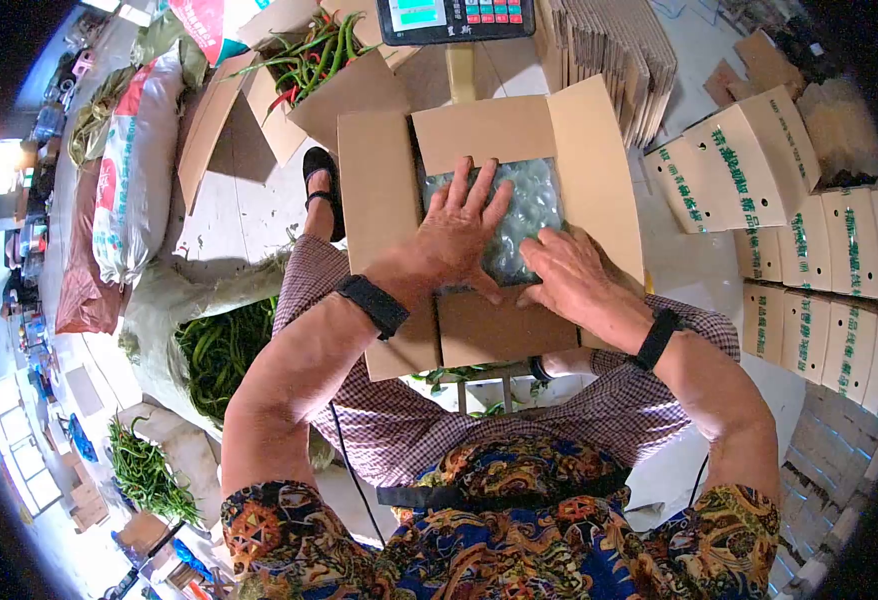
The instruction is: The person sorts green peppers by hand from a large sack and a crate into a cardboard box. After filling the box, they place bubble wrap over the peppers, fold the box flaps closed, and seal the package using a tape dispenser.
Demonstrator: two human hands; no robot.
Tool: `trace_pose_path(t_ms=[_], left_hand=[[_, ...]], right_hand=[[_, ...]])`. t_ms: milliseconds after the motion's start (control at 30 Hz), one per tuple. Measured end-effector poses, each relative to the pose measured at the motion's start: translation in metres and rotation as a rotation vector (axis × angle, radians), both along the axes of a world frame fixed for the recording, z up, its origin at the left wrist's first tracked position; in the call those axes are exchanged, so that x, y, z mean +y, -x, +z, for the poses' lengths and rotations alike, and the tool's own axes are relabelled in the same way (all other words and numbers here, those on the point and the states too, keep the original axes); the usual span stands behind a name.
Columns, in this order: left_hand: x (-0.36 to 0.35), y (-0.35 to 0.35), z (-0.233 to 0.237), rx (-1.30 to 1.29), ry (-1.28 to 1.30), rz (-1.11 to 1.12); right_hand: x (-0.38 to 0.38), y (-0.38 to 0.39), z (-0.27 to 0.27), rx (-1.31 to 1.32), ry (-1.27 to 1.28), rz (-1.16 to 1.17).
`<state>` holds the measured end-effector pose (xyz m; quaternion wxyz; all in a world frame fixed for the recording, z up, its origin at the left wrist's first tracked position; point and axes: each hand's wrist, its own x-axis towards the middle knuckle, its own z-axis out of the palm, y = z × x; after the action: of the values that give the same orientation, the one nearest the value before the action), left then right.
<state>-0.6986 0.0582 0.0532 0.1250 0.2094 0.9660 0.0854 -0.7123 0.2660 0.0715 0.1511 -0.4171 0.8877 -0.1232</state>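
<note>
An open cardboard box (599, 170) sits in front of me on a scale platform, its flaps spread outward. Inside lies a sheet of bubble wrap (534, 200) over the contents. My left hand (459, 225) presses flat on the bubble wrap, fingers spread. My right hand (569, 270) rests on the bubble wrap at the box's near right corner, fingers curled down against it. Both wrists wear black bands. What lies under the wrap is hidden.
A scale display (456, 18) stands behind the box. Another open box of green and red peppers (314, 55) is at the back left. Stacked printed cartons (809, 250) fill the right. Green peppers (221, 345) lie piled on sacks at left, beside a filled sack (139, 160).
</note>
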Motion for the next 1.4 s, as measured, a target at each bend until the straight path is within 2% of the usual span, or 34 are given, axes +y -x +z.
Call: trace_pose_path(t_ms=[100, 167, 200, 233, 267, 300, 367, 400, 467, 500, 567, 600, 667, 700, 767, 800, 833, 867, 900, 967, 1000, 1067, 1100, 1133, 1167, 1233, 1267, 1300, 1333, 1400], left_hand=[[0.000, 0.001, -0.001, -0.029, -0.095, 0.029], [-0.002, 0.001, -0.001, -0.025, -0.089, 0.036], [-0.001, -0.001, -0.003, -0.030, -0.088, 0.042], [-0.001, -0.003, -0.006, -0.039, -0.097, 0.035], [-0.002, -0.001, -0.007, -0.030, -0.104, 0.035], [-0.002, 0.000, -0.006, -0.019, -0.112, 0.035], [0.001, 0.001, -0.002, -0.028, -0.090, 0.039], [0.001, 0.001, -0.001, -0.034, -0.076, 0.043], [0.001, -0.001, -0.002, -0.047, -0.061, 0.049], [0.001, -0.001, -0.003, -0.040, -0.062, 0.053], [0.001, -0.002, -0.004, -0.033, -0.060, 0.050], [0.000, -0.003, -0.005, -0.020, -0.073, 0.049], [-0.001, -0.004, -0.008, -0.008, -0.081, 0.058], [-0.002, -0.003, -0.010, -0.003, -0.093, 0.051], [-0.008, -0.002, -0.007, 0.011, -0.096, 0.056], [-0.012, -0.003, 0.000, -0.027, -0.137, 0.041], [-0.018, -0.003, 0.007, -0.064, -0.177, 0.024], [-0.026, -0.013, 0.015, 0.031, -0.191, 0.100], [-0.042, -0.022, 0.011, 0.220, -0.367, 0.235], [-0.086, -0.028, 0.010, 0.548, -0.633, 0.506], [-0.092, -0.030, 0.010, 0.553, -0.625, 0.503], [-0.101, -0.045, 0.009, -0.134, -1.205, 0.924], [-0.058, -0.049, 0.036, 0.051, -1.140, 0.803], [-0.052, -0.044, 0.044, 0.033, -1.001, 0.730], [-0.028, -0.041, 0.062, -0.165, -1.271, 0.693], [-0.004, -0.019, -0.005, -0.025, -1.108, 0.497], [-0.001, -0.022, -0.008, -0.045, -0.719, 0.459], [-0.001, -0.022, -0.009, -0.060, -0.329, 0.409], [-0.002, -0.021, -0.011, -0.058, -0.322, 0.406], [-0.008, -0.016, -0.009, 0.056, -0.098, 0.260]], right_hand=[[0.003, -0.001, 0.013, -0.010, -0.008, -0.022], [0.018, 0.012, 0.033, 0.072, 0.144, -0.182], [0.035, 0.024, 0.033, 0.148, 0.340, -0.234], [0.048, 0.034, 0.045, 0.061, 0.309, -0.538], [0.075, 0.051, 0.040, 0.103, 0.386, -0.548], [0.098, 0.062, 0.045, -0.017, 0.223, -0.683], [0.102, 0.066, 0.064, -0.777, 0.348, -0.988], [0.096, 0.062, 0.063, -0.777, 0.351, -0.992], [0.069, 0.048, 0.053, -1.169, 0.660, -0.625], [0.056, 0.046, 0.048, -1.172, 0.661, -0.626], [0.033, 0.048, 0.035, -1.347, 0.712, -0.543], [0.027, 0.050, 0.027, -1.344, 0.711, -0.540], [0.015, 0.051, 0.008, -0.852, 0.330, -0.365], [0.009, 0.046, 0.003, -0.854, 0.335, -0.362], [-0.007, 0.037, -0.005, -0.625, 0.341, -0.308], [-0.015, 0.030, -0.011, -0.366, 0.283, -0.273], [-0.017, 0.029, -0.015, -0.367, 0.293, -0.265], [-0.018, 0.028, -0.018, -0.298, 0.280, -0.257], [-0.019, 0.028, -0.019, -0.229, 0.267, -0.251], [-0.019, 0.028, -0.016, -0.252, 0.256, -0.242], [-0.019, 0.028, -0.020, -0.238, 0.269, -0.242], [-0.021, 0.029, -0.023, -0.216, 0.289, -0.219], [-0.020, 0.031, -0.024, -0.236, 0.265, -0.219], [-0.018, 0.032, -0.023, -0.256, 0.239, -0.226], [-0.019, 0.031, -0.021, -0.250, 0.245, -0.229], [-0.024, 0.027, -0.016, -0.209, 0.114, -0.335], [-0.020, 0.029, -0.022, -0.239, 0.243, -0.295], [-0.019, 0.033, -0.017, -0.230, 0.253, -0.296], [-0.018, 0.035, -0.013, -0.340, 0.268, -0.257], [-0.019, 0.037, -0.006, -0.504, 0.219, -0.215]])
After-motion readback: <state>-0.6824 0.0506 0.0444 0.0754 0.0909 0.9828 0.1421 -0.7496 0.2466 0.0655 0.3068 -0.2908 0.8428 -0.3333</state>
